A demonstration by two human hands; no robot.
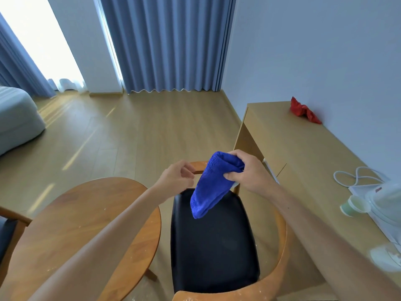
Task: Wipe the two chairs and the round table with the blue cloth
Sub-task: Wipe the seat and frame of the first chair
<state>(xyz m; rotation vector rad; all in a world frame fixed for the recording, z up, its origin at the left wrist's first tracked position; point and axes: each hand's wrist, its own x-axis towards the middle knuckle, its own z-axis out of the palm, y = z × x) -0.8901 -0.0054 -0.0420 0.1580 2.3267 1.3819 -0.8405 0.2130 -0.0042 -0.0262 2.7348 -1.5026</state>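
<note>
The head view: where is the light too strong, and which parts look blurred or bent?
Head view: the window at upper left is blown out white; glare streaks cross the floor; the left hand is motion-blurred, while the blue cloth stays fairly sharp; the wide lens bends the desk edges.

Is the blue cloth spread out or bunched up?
Bunched up: the blue cloth hangs folded from the right hand above the chair seat.
</note>
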